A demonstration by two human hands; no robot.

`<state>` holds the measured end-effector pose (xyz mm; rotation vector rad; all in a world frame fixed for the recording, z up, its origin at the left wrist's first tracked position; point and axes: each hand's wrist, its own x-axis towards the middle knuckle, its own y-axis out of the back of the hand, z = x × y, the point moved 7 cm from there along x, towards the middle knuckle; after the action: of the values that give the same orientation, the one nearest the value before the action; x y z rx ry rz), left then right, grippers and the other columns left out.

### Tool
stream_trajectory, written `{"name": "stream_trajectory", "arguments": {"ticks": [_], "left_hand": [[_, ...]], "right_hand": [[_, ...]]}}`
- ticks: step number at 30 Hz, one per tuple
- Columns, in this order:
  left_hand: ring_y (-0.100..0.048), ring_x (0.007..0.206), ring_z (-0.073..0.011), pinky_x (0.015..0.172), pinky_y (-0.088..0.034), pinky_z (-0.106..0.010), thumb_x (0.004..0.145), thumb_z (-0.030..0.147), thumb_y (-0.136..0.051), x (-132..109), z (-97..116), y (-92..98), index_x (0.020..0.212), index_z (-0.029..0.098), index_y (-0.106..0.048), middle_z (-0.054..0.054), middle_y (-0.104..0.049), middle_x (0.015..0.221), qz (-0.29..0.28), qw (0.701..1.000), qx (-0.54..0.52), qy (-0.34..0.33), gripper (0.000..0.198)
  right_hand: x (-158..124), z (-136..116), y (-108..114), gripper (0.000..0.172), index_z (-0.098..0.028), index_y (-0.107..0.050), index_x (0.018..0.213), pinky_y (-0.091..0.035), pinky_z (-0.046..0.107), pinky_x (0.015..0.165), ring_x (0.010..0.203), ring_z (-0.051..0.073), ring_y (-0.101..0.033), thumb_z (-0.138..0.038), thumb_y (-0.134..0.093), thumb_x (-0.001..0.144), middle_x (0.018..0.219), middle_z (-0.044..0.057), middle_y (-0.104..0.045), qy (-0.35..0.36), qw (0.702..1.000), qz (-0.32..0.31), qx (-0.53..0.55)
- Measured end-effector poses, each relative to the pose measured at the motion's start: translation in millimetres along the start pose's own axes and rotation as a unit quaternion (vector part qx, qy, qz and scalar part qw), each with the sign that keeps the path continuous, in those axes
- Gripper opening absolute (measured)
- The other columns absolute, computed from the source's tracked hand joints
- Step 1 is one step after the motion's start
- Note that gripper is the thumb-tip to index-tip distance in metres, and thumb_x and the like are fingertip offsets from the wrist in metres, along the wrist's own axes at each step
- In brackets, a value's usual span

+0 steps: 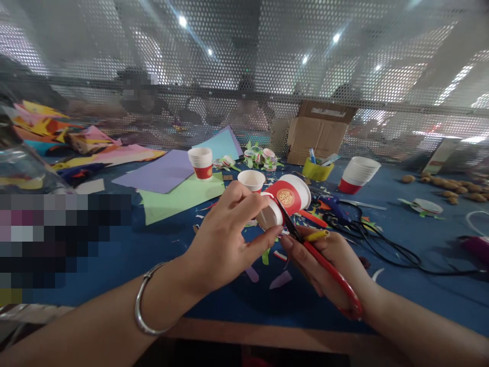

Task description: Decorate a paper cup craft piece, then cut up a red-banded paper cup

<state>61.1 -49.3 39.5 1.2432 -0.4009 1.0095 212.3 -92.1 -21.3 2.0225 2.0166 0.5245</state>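
Note:
My left hand [225, 239] grips a red and white paper cup [288, 199], held on its side with the base toward me. My right hand [328, 262] is closed round red-handled scissors [324, 262], whose dark blades reach up against the cup near its base. Both hands hover just above the blue table [153, 255], near its front edge. A silver bangle [147, 306] circles my left wrist.
Purple [160, 171], green [179, 196] and blue paper sheets lie at the back left, with single cups [201, 162] [251, 179] beside them. A cup stack [357, 173], a cardboard box [317, 132], a yellow tape roll [317, 171], black cables [367, 234] and paper scraps lie around. Perforated mesh screens the far side.

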Motion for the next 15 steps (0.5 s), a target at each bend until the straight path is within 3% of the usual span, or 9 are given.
{"name": "stream_trajectory", "arguments": {"ticks": [6, 10, 15], "left_hand": [[-0.055, 0.091, -0.0159, 0.082, -0.052, -0.032, 0.089, 0.018, -0.068, -0.2, 1.8, -3.4, 0.105, 0.018, -0.058, -0.004, -0.053, 0.098, -0.028, 0.999, -0.007, 0.016, 0.018], [-0.054, 0.091, -0.0165, 0.082, -0.053, -0.032, 0.09, 0.019, -0.068, 0.3, 1.8, -2.6, 0.108, 0.019, -0.058, -0.004, -0.052, 0.098, -0.029, 0.999, -0.015, 0.012, 0.021], [-0.055, 0.095, -0.0172, 0.084, -0.052, -0.032, 0.089, 0.016, -0.067, 1.1, -0.1, -2.6, 0.11, 0.018, -0.058, -0.005, -0.054, 0.102, -0.029, 1.0, -0.006, 0.003, 0.022]], "right_hand": [[-2.5, -6.6, -0.7, 0.051, -0.023, -0.047, 0.053, -0.038, 0.024, 0.046, 0.034, 0.008, -0.042, -0.05, -0.066, 0.092, 0.034, -0.007, -0.043, 0.021, 1.0, 0.003, 0.007], [-3.4, -3.7, -1.0, 0.057, -0.023, -0.044, 0.048, -0.035, 0.025, 0.043, 0.034, 0.008, -0.04, -0.053, -0.065, 0.092, 0.034, -0.006, -0.042, 0.003, 1.0, -0.003, 0.015], [-3.0, 1.7, -1.4, 0.052, -0.022, -0.048, 0.056, -0.028, 0.022, 0.035, 0.031, 0.008, -0.038, -0.057, -0.069, 0.087, 0.034, -0.007, -0.041, -0.043, 0.998, 0.006, 0.035]]}}
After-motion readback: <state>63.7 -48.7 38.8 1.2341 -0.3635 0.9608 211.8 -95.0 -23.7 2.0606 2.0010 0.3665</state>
